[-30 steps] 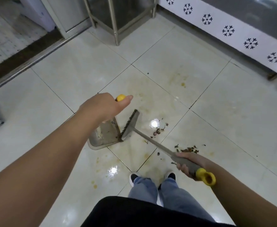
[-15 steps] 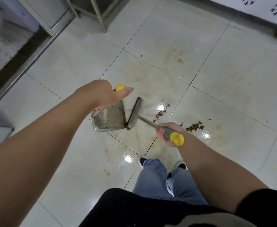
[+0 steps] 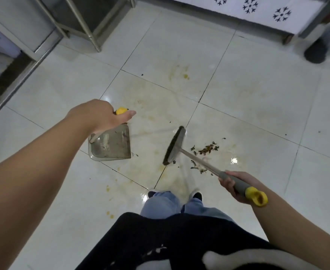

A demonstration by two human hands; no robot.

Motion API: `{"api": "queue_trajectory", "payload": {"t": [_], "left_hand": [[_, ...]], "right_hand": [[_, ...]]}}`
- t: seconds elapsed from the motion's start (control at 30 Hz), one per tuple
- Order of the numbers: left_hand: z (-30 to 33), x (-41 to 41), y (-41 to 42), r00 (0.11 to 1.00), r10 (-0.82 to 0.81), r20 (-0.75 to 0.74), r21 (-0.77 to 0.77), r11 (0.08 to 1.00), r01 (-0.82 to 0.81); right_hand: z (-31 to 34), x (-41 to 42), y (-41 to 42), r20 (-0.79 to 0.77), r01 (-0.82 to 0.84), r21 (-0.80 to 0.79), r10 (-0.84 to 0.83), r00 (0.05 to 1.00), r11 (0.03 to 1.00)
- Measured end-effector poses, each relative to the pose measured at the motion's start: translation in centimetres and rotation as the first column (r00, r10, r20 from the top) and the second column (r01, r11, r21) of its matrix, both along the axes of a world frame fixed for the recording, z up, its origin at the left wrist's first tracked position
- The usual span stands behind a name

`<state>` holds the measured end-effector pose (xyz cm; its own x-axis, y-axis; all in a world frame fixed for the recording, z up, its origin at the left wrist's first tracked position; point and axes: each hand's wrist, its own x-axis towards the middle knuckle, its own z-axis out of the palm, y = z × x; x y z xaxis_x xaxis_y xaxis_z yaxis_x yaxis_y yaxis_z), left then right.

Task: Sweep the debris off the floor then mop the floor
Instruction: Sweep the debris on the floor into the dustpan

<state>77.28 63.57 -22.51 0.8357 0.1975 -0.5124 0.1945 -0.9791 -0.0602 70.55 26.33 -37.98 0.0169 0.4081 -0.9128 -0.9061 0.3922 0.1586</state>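
Hands: our left hand (image 3: 103,115) grips the dustpan (image 3: 111,146) handle; our right hand (image 3: 233,185) grips the broom (image 3: 175,146) handle.
Debris (image 3: 207,149): on the floor (image 3: 257,90), right of the broom head, apart from the dustpan.

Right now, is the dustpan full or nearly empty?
Nearly empty: the dustpan shows bare tray with only a few specks; the debris lies on the floor.
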Motion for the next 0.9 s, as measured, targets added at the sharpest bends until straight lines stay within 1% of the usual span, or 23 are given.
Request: {"api": "queue_trajectory", "payload": {"t": [0.13,0.27,0.37,0.47,0.53,0.67,0.8,0.9], "left_hand": [[-0.3,0.2,-1.5,1.0,-0.003,-0.007,0.013,1.0,0.003],[-1.0,-0.1,-2.2,0.996,-0.042,-0.081,0.023,0.999,0.044],[-0.3,-1.2,-1.0,0.987,-0.108,-0.119,0.021,0.994,0.111],[1.4,-2.4,2.3,0.988,-0.12,-0.102,0.038,0.991,0.124],[2.2,-3.4,4.6,0.991,-0.101,-0.087,0.065,0.992,0.107],[2.5,-6.1,8.5,0.998,-0.016,-0.068,0.053,0.998,0.019],[3.7,-7.3,12.6,0.998,0.038,0.04,0.093,0.995,-0.042],[4.0,-8.5,16.0,0.988,0.115,0.106,0.106,0.986,-0.126]], "right_hand": [[0.4,-1.4,-0.7,-0.02,-0.044,-0.025,0.044,0.999,0.999],[1.1,-1.4,0.1,-0.001,-0.107,-0.012,0.107,0.994,0.994],[1.9,-0.3,1.6,0.067,-0.216,-0.008,0.216,0.974,0.976],[2.4,0.8,5.2,0.143,-0.369,-0.001,0.365,0.92,0.929],[2.3,1.3,8.1,0.175,-0.414,-0.001,0.407,0.896,0.91],[1.1,1.9,13.9,0.13,-0.445,0.065,0.434,0.891,0.893],[-0.7,2.7,17.6,0.065,-0.443,0.099,0.439,0.896,0.891],[-1.6,2.7,19.0,0.001,-0.426,0.116,0.428,0.904,0.897]]}}
